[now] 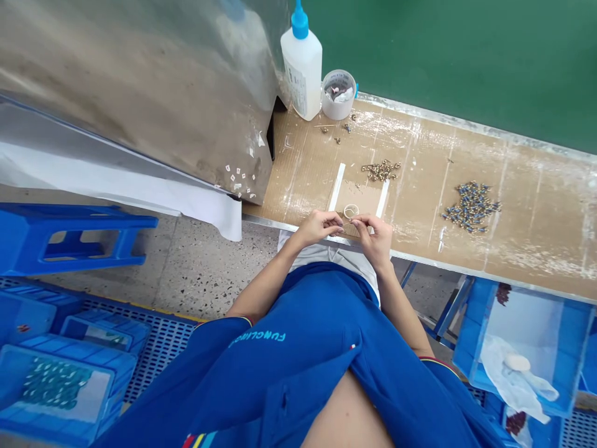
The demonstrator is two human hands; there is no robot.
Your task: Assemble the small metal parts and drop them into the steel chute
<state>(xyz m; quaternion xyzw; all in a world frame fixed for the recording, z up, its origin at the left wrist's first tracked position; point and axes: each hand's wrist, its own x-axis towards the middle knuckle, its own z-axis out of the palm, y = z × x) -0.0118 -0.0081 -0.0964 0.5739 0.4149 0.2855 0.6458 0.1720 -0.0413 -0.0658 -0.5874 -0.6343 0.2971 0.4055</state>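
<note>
My left hand [321, 226] is at the front edge of the cardboard-covered bench, thumb and fingers pinched together. Close on its right, my right hand [374, 236] is closed in a pinch as well. A thin, pale, thread-like piece seems to run between the fingertips, too small to name. Just beyond the fingers lies a small white ring [351, 206], with a cardboard pad [358, 194] under it. White strips [336, 186] border the pad on both sides. At the pad's far edge sits a pile of small brass-coloured metal parts [381, 170].
A blue-and-brass pile of small parts [472, 207] lies to the right. A blue-capped bottle [303, 78] and a tape roll [338, 104] holding scraps stand at the back. A metal housing [186, 93] bounds the left. Blue crates [60, 386] and a blue stool [74, 239] are below.
</note>
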